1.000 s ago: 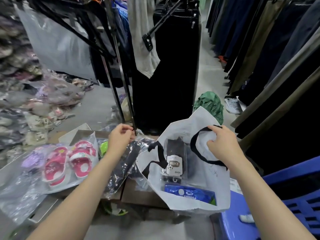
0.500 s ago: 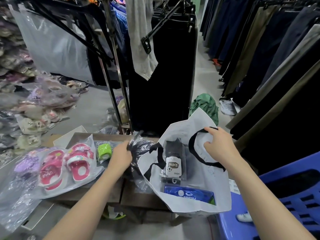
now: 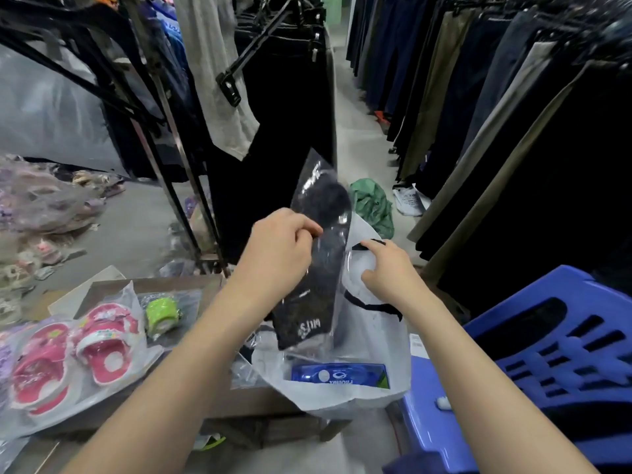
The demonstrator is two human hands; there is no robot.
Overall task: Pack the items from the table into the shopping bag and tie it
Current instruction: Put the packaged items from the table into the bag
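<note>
My left hand (image 3: 278, 249) grips a clear packet of black socks (image 3: 319, 258) and holds it upright over the mouth of the white shopping bag (image 3: 372, 340). My right hand (image 3: 388, 271) grips the bag's far rim by its black handle and keeps it open. A blue box (image 3: 340, 374) lies at the bottom of the bag. On the table to the left lie pink sandals in a clear bag (image 3: 75, 347) and a green roll in a clear wrap (image 3: 160, 313).
The low cardboard-topped table (image 3: 178, 282) stands in front of me. A blue plastic stool (image 3: 533, 367) is at the right. Racks of hanging trousers (image 3: 478, 97) line the aisle, a black metal rack (image 3: 171, 159) is behind the table, and bagged shoes (image 3: 37, 206) are piled at the left.
My left hand has picked the sock packet off the table and lifted it to the right, over the bag. My right hand has stayed on the bag's rim.
</note>
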